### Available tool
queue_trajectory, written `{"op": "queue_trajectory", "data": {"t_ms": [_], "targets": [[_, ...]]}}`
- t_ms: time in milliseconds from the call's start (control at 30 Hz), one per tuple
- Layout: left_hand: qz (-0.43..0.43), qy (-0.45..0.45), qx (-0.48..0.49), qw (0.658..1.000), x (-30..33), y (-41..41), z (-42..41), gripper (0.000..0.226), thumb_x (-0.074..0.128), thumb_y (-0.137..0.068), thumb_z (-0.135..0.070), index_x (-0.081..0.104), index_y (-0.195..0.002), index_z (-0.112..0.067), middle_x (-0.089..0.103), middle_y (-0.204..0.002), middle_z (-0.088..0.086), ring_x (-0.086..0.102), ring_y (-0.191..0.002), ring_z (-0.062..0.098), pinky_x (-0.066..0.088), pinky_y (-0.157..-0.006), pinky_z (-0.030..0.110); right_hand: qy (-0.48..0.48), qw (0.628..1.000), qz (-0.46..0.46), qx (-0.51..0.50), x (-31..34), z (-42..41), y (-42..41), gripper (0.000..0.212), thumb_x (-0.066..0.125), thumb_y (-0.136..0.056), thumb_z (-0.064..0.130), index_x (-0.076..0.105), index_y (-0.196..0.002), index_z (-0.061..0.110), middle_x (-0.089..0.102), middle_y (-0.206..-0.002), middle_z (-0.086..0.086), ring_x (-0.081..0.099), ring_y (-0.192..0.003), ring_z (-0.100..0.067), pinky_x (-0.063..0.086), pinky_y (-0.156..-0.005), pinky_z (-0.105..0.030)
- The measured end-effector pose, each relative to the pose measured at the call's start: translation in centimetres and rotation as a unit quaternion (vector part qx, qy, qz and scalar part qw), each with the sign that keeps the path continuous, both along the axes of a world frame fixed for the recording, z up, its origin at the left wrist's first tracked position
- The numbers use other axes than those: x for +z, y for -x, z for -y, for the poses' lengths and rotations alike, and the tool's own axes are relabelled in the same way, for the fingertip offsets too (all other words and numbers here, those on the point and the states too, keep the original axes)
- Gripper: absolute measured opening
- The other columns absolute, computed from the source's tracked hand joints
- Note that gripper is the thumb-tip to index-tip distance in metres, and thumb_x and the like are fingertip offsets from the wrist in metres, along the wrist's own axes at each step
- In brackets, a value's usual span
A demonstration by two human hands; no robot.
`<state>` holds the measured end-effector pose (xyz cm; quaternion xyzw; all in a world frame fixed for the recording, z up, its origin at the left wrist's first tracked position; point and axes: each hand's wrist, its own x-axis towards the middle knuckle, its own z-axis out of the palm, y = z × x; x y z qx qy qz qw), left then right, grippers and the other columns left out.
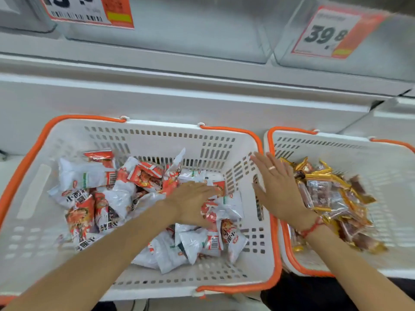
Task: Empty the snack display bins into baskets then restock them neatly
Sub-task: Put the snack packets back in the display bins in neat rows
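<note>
A white basket with orange handles holds a heap of red-and-white snack packets. My left hand lies flat on the packets near the basket's right side, fingers straight. Beside it on the right stands a second white basket with a pile of gold-and-brown wrapped snacks. My right hand hovers with fingers spread over the gap between the two baskets, holding nothing. It wears a ring, and a red string circles the wrist.
White display bins line the shelf above the baskets and look bare inside. Two orange-and-white price tags hang on their fronts. A white shelf ledge runs behind the baskets. Dark floor shows below them.
</note>
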<state>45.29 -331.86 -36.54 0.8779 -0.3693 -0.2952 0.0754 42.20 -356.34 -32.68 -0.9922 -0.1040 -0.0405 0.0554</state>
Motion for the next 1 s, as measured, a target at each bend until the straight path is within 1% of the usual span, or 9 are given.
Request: {"op": "queue_trajectory", "data": {"t_ms": [100, 167, 333, 433, 633, 733, 867, 933, 1000], "targets": [[-0.034, -0.066, 0.000, 0.997, -3.4, 1.3, 1.8, 0.126, 0.069, -0.068, -0.072, -0.013, -0.154, -0.031, -0.009, -0.163, 0.000, -0.004, -0.150, 0.028, 0.001, -0.120, 0.051, -0.109, 0.994, -0.006, -0.025, -0.8, 0.3, 0.7, 0.060, 0.050, -0.096, 0.015, 0.028, -0.151, 0.014, 0.021, -0.159, -0.002, 0.011, -0.149, -0.018, 0.007, -0.121, -0.031], [-0.038, -0.076, 0.022, 0.996, -4.9, 1.2, 1.9, 0.126, 0.071, -0.066, -0.072, -0.007, -0.155, -0.031, 0.006, -0.163, 0.003, 0.014, -0.148, 0.032, 0.018, -0.117, 0.051, -0.122, 0.992, -0.016, -0.022, -1.1, 0.3, 0.5, 0.062, 0.050, -0.096, 0.012, 0.025, -0.153, 0.015, 0.014, -0.159, 0.003, 0.009, -0.149, -0.018, 0.009, -0.120, -0.031], [0.107, -0.056, 0.018, 0.993, -4.5, 0.7, 2.1, 0.039, 0.059, -0.092, -0.031, 0.054, -0.131, -0.025, 0.060, -0.123, -0.001, 0.060, -0.113, 0.025, 0.046, -0.080, 0.033, -0.153, 0.987, -0.032, -0.046, -1.1, 0.5, 0.4, 0.058, 0.052, -0.094, 0.006, 0.036, -0.148, 0.017, 0.019, -0.159, 0.002, 0.008, -0.149, -0.016, 0.011, -0.116, -0.026], [0.160, -0.071, 0.057, 0.983, -2.9, -0.9, -0.8, 0.030, 0.053, -0.094, -0.012, 0.060, -0.122, -0.021, 0.063, -0.120, -0.001, 0.063, -0.108, 0.023, 0.051, -0.081, 0.035, -0.146, 0.988, -0.023, -0.048, -0.9, 0.2, 0.4, 0.054, 0.053, -0.093, 0.006, 0.043, -0.144, 0.018, 0.022, -0.159, -0.001, 0.010, -0.149, -0.018, 0.018, -0.111, -0.027], [0.253, -0.005, 0.337, 0.907, 1.0, -4.3, -12.0, 0.028, 0.060, -0.092, -0.039, 0.064, -0.117, -0.026, 0.071, -0.110, 0.006, 0.068, -0.094, 0.032, 0.055, -0.076, 0.042, -0.153, 0.987, -0.022, -0.052, -0.6, 0.1, 0.4, 0.047, 0.055, -0.090, 0.004, 0.055, -0.135, 0.017, 0.027, -0.157, -0.004, 0.015, -0.148, -0.023, 0.023, -0.114, -0.035], [0.233, 0.021, 0.417, 0.878, 2.4, -3.4, -14.6, 0.075, 0.066, -0.074, -0.069, 0.051, -0.132, -0.024, 0.065, -0.122, 0.007, 0.061, -0.110, 0.034, 0.051, -0.083, 0.048, -0.094, 0.994, 0.004, -0.047, -1.0, 0.4, 0.2, 0.046, 0.064, -0.085, 0.006, 0.060, -0.129, 0.017, 0.036, -0.152, -0.012, 0.027, -0.143, -0.031, 0.026, -0.113, -0.056], [0.329, 0.049, 0.326, 0.885, 3.8, -0.7, -17.3, 0.097, 0.052, -0.074, -0.081, 0.044, -0.141, -0.012, 0.053, -0.139, 0.013, 0.049, -0.127, 0.033, 0.043, -0.101, 0.050, -0.013, 0.997, 0.072, 0.014, -0.1, -4.0, -0.3, 0.039, 0.062, -0.090, 0.034, 0.061, -0.127, 0.022, 0.051, -0.140, -0.009, 0.036, -0.137, -0.034, 0.023, -0.113, -0.058], [0.328, 0.020, 0.229, 0.916, 3.8, 0.8, -19.0, 0.084, 0.042, -0.081, -0.075, 0.047, -0.141, -0.017, 0.050, -0.144, 0.008, 0.046, -0.132, 0.030, 0.039, -0.106, 0.048, -0.064, 0.986, 0.013, 0.153, -0.5, -9.1, 0.7, 0.042, 0.048, -0.093, 0.046, 0.061, -0.127, 0.024, 0.059, -0.132, -0.005, 0.046, -0.130, -0.031, 0.032, -0.111, -0.054], [0.316, -0.042, 0.105, 0.942, 2.3, 2.7, -20.9, 0.063, 0.059, -0.083, -0.061, 0.055, -0.136, -0.028, 0.051, -0.144, 0.004, 0.048, -0.132, 0.028, 0.043, -0.104, 0.048, -0.072, 0.938, -0.088, 0.328, -2.3, -13.7, 2.2, 0.046, 0.044, -0.094, 0.050, 0.061, -0.128, 0.024, 0.061, -0.129, -0.004, 0.051, -0.125, -0.028, 0.039, -0.106, -0.048]]}}
